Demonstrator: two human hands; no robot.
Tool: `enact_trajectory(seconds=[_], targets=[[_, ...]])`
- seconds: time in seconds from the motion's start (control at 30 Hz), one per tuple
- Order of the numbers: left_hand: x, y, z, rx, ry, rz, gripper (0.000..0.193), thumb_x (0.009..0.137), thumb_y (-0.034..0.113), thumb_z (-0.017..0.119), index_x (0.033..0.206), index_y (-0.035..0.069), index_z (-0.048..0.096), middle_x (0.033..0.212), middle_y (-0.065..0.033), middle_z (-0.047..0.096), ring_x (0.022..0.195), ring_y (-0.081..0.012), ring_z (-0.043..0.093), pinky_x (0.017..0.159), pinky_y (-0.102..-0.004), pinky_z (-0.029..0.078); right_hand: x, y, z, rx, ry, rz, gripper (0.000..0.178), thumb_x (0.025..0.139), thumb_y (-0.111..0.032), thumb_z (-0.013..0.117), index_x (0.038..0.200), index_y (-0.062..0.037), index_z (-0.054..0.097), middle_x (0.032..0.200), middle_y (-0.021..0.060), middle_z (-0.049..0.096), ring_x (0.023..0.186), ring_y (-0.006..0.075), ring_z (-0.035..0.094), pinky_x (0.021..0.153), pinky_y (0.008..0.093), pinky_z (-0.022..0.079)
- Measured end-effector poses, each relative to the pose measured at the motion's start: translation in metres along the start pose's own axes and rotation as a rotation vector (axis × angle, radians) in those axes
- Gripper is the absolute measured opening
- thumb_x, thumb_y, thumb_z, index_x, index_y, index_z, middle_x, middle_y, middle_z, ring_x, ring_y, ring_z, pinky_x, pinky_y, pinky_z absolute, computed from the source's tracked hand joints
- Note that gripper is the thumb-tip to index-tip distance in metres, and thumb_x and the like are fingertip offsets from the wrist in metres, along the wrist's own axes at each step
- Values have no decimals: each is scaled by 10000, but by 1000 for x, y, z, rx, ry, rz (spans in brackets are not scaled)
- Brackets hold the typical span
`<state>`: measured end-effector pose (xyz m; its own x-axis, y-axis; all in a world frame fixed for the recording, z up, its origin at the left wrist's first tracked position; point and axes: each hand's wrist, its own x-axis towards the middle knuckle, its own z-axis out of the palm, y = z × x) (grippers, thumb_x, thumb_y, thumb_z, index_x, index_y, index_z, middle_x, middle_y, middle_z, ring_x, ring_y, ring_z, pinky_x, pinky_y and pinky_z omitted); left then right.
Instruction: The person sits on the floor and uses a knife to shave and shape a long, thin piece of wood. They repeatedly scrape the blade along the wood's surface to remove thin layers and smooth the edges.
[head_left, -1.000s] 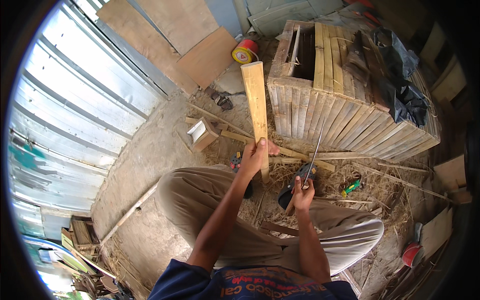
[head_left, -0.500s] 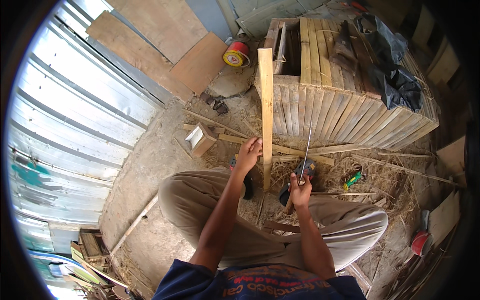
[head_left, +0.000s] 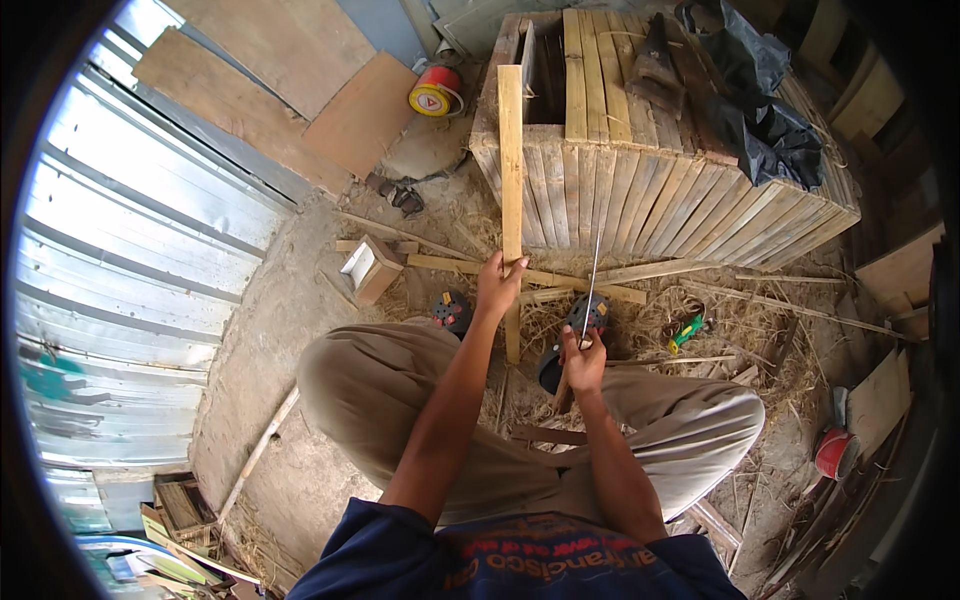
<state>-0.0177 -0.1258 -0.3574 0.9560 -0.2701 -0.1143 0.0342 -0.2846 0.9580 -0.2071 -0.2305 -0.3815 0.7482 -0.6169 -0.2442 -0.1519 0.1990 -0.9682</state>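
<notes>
A pale wooden slat stands upright between my feet. My left hand is closed round its lower half. In my right hand is a machete with a long thin blade, seen nearly edge-on and pointing away from me. Its brown handle shows below the fist. The blade is to the right of the slat, apart from it. Dark clogs are on my feet, the right clog just beyond my right hand.
A slatted wooden crate stands ahead, with black plastic sheeting on top. Shavings and loose strips litter the floor around a green-and-yellow tool. A small wooden box and a red bucket are to the left.
My left hand has moved from beside the slat to close round it. The machete stays in my right hand. The whole view has shifted slightly.
</notes>
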Motion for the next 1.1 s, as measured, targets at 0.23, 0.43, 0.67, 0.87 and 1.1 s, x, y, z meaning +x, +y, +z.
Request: enact_trajectory(seconds=[0.23, 0.43, 0.67, 0.87, 1.1], targets=[[1, -18, -1, -453, 46, 20, 271, 930, 240, 713, 1057, 2, 689, 972, -39, 709, 930, -125, 643, 810, -293, 491, 4, 1, -9, -90, 82, 47, 420, 925, -368, 688, 930, 40, 584, 568, 49, 577, 491, 108, 541, 480, 301, 426], [13, 5, -15, -125, -29, -191, 368, 916, 313, 726, 1146, 34, 658, 1021, -40, 701, 944, -146, 645, 813, -261, 490, 1, -4, -7, -116, 65, 42, 423, 913, -393, 693, 925, 17, 592, 556, 47, 582, 492, 107, 560, 489, 295, 436], [27, 111, -37, -143, -133, 75, 596, 869, 456, 733, 1235, 9, 587, 1041, -88, 667, 972, -196, 642, 847, -338, 511, -3, 1, 0, -32, -30, 46, 417, 936, -353, 681, 993, 35, 541, 578, 49, 538, 485, 115, 513, 468, 310, 422], [48, 144, 5, 344, -40, 151, 575, 869, 477, 716, 1161, -9, 618, 981, -122, 678, 949, -226, 648, 836, -340, 518, -1, 22, 6, -178, -65, 167, 583, 920, -381, 697, 1188, 104, 515, 588, 70, 557, 494, 140, 547, 477, 345, 444], [31, 119, 25, 145, -106, 158, 336, 889, 328, 734, 868, -1, 671, 710, -49, 662, 634, -125, 602, 592, -303, 467, 0, 32, -3, -265, -133, 376, 687, 908, -406, 704, 1289, 116, 471, 624, 96, 601, 503, 155, 573, 466, 342, 457]])
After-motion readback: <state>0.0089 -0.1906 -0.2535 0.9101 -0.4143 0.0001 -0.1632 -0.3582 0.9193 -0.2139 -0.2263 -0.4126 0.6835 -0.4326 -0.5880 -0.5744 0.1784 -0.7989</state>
